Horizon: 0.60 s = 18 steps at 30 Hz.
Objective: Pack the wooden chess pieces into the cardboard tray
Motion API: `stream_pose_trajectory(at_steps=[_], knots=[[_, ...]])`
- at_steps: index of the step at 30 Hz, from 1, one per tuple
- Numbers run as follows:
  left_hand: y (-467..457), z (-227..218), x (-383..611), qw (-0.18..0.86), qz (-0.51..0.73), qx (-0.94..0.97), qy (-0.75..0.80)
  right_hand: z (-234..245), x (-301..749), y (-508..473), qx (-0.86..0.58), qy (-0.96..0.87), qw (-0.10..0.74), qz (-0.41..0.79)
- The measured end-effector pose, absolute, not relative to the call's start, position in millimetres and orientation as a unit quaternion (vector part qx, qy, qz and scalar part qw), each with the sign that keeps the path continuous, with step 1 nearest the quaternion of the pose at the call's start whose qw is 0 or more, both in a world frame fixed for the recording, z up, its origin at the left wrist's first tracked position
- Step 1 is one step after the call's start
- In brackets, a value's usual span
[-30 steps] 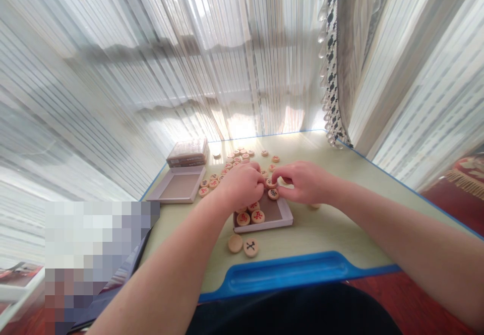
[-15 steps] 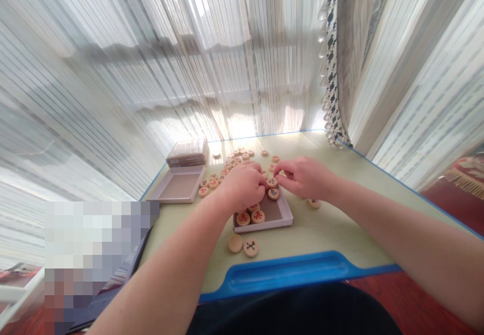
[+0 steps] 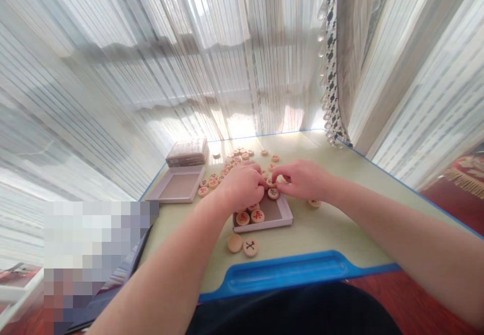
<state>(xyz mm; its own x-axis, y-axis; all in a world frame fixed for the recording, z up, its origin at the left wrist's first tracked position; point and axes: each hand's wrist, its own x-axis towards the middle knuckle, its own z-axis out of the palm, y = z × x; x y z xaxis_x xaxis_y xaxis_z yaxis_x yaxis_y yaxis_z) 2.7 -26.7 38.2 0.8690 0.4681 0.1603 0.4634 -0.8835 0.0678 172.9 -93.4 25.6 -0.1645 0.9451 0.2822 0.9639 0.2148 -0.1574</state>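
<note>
A shallow box tray (image 3: 282, 218) lies on the pale green table (image 3: 333, 234) and holds several round wooden chess pieces (image 3: 258, 216) with red or black characters. My left hand (image 3: 242, 186) is curled over the tray's far left part, its fingers closed on pieces there. My right hand (image 3: 302, 179) meets it from the right, fingertips pinched at a piece (image 3: 273, 193) by the tray's far edge. What each hand holds is partly hidden.
More loose pieces (image 3: 242, 154) lie scattered behind the hands, two pieces (image 3: 250, 247) in front of the tray and one piece (image 3: 314, 203) to its right. An empty box lid (image 3: 180, 186) and a closed box (image 3: 188, 152) stand at the left. Curtains surround the table.
My right hand has shifted slightly left and down toward the tray's far edge. The left hand has hardly moved.
</note>
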Motion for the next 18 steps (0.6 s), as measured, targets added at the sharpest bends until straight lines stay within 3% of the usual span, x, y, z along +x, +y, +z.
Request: stream_pose_trajectory(at_steps=[18], knots=[[-28.5,38.4,3.9,0.018,0.076,0.967,0.243,25.0,172.0,-92.4,-0.624,-0.762,0.168,-0.033]])
